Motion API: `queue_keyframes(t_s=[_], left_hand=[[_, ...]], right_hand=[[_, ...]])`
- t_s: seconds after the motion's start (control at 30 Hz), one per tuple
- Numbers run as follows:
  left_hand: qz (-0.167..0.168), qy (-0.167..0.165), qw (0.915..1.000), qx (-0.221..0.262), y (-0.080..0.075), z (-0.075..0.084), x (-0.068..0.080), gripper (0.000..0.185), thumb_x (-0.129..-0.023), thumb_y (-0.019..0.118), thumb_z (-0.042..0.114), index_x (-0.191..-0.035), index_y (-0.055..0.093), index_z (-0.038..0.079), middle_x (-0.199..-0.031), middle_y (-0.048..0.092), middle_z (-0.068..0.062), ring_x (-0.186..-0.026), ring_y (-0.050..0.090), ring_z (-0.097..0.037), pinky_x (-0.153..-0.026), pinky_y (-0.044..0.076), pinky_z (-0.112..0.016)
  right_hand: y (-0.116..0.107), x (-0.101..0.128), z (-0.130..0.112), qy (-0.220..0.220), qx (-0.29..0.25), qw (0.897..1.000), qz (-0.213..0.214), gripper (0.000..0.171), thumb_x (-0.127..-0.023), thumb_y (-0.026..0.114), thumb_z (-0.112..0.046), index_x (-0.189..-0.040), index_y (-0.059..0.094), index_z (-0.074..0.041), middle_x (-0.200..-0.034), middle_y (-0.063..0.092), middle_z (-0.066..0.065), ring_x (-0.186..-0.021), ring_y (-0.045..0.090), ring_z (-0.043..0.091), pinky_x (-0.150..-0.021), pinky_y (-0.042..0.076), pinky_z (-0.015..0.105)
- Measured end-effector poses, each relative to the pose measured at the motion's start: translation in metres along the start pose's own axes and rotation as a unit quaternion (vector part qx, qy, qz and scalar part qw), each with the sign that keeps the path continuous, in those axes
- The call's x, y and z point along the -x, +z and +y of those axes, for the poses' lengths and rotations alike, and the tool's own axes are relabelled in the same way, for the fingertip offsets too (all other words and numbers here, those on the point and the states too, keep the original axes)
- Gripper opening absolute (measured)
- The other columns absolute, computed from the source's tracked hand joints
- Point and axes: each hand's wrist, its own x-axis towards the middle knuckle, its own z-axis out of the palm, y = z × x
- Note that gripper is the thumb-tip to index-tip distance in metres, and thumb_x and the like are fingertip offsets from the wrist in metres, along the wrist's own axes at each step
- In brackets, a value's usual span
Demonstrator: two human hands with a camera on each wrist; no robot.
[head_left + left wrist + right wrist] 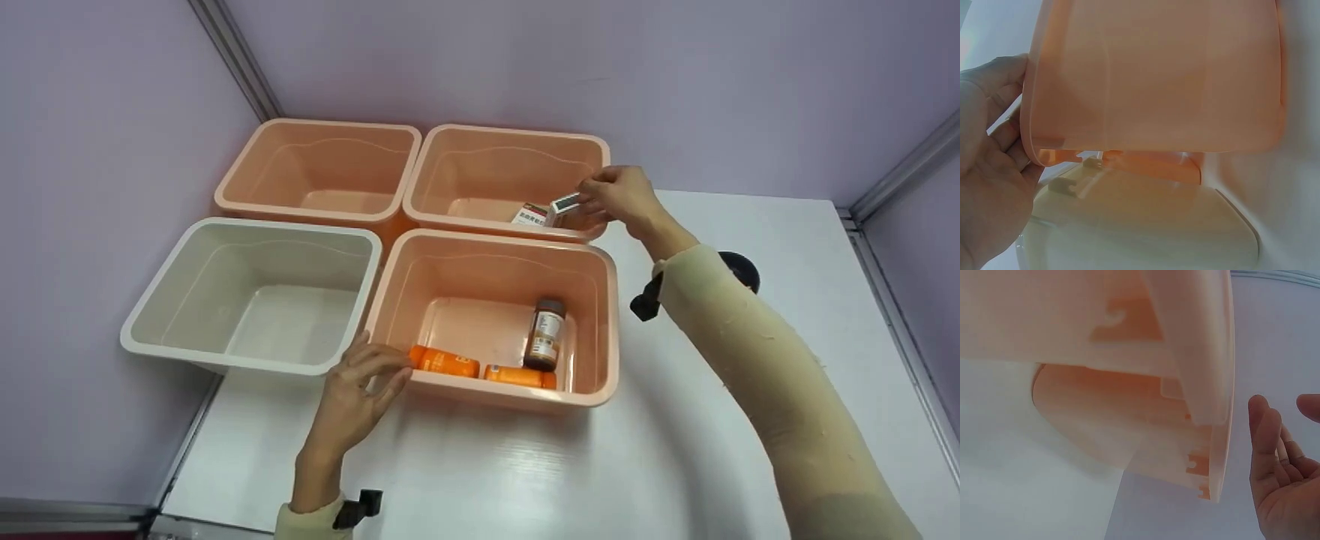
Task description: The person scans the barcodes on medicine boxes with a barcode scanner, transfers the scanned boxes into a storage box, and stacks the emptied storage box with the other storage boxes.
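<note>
Medicine boxes are what we have in hand: our right hand (619,196) reaches over the far right peach bin (592,142) with a small white box (564,206) at its fingertips, just beside a red-and-white box (531,214) already lying inside. In the right wrist view the fingers look spread and relaxed, so we cannot tell whether the box is pinched or just let go. Our left hand (360,394) rests with loosely bent fingers against the near left corner of the front peach bin (609,330), gripping nothing. That bin holds a brown bottle (546,334) and two orange bottles (444,362) (519,376), so we judge the sorting well along. The far left peach bin (232,180) and the white bin (150,300) hold nothing. All four rims touch; open tabletop (787,247) lies to the right.
</note>
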Motion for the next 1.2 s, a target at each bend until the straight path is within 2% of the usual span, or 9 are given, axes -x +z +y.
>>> queue_keyframes(t_s=[0.17,0.33,0.57,0.7,0.97,1.2], left_hand=[[-0.003,-0.003,1.0,0.001,0.001,0.0,0.0,0.008,-0.084,0.071,0.023,-0.089,0.073,0.017,-0.09,0.065,0.017,-0.094,0.063,-0.005,-0.119,0.029,-0.035],[-0.003,-0.001,1.0,0.0,0.001,-0.001,0.001,0.007,-0.084,0.071,0.023,-0.089,0.072,0.019,-0.09,0.065,0.017,-0.094,0.063,-0.006,-0.119,0.029,-0.034],[-0.002,0.002,1.0,0.002,0.002,-0.004,0.001,0.008,-0.083,0.071,0.022,-0.09,0.072,0.017,-0.09,0.065,0.017,-0.094,0.062,-0.006,-0.119,0.029,-0.034],[-0.001,0.0,1.0,0.0,0.003,-0.004,0.001,0.009,-0.084,0.071,0.023,-0.09,0.073,0.017,-0.091,0.065,0.016,-0.096,0.062,-0.007,-0.12,0.028,-0.034],[-0.012,-0.018,0.9997,0.012,0.001,-0.005,0.0,0.008,-0.085,0.069,0.026,-0.091,0.072,0.022,-0.091,0.066,0.013,-0.095,0.063,-0.008,-0.121,0.027,-0.035],[-0.01,-0.023,0.9995,0.018,0.002,-0.005,-0.001,0.011,-0.085,0.07,0.025,-0.092,0.073,0.018,-0.091,0.067,0.011,-0.094,0.063,-0.009,-0.121,0.026,-0.035]], right_hand=[[0.0,0.008,-0.007,-0.015,0.006,1.0,-0.016,0.027,-0.091,0.057,-0.026,-0.104,0.062,-0.002,-0.097,0.068,0.01,-0.075,0.07,0.014,-0.062,0.061,0.026],[0.003,0.016,-0.017,-0.033,-0.012,0.999,-0.034,0.031,-0.092,0.058,-0.027,-0.106,0.061,0.0,-0.097,0.068,0.012,-0.078,0.071,0.018,-0.069,0.062,0.034],[0.017,0.03,-0.035,-0.061,-0.016,0.996,-0.065,0.027,-0.092,0.057,-0.026,-0.103,0.062,-0.002,-0.093,0.069,0.01,-0.072,0.07,0.016,-0.053,0.057,0.022],[0.03,0.038,-0.045,-0.063,-0.032,0.993,-0.092,0.022,-0.092,0.058,-0.021,-0.102,0.062,-0.002,-0.094,0.069,0.011,-0.068,0.069,0.014,-0.049,0.055,0.019],[0.057,0.044,-0.049,-0.072,0.004,0.989,-0.13,0.023,-0.092,0.058,-0.024,-0.103,0.064,-0.004,-0.091,0.068,0.009,-0.074,0.071,0.017,-0.05,0.054,0.022],[0.081,0.046,-0.046,-0.082,0.043,0.98,-0.177,0.02,-0.093,0.058,-0.026,-0.102,0.065,-0.01,-0.096,0.068,0.012,-0.079,0.069,0.02,-0.056,0.056,0.026]])
